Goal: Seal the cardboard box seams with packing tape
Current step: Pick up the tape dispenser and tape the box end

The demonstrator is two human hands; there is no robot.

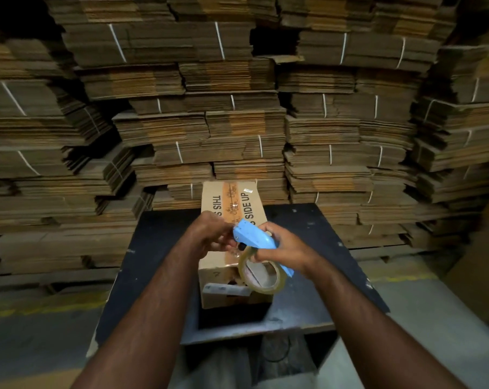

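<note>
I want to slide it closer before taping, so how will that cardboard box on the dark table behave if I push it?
The cardboard box probably slides easily on the flat dark table. Its near end looks open, with a loose flap, so it may flex or crumple there. Its weight can't be judged, because its contents are hidden.

Blue tape dispenser (254,240) with clear roll held above printed cardboard box (232,203).

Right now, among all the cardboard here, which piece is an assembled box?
Only the printed box on the dark table, under both hands; the rest are flattened bundles stacked behind.
</note>
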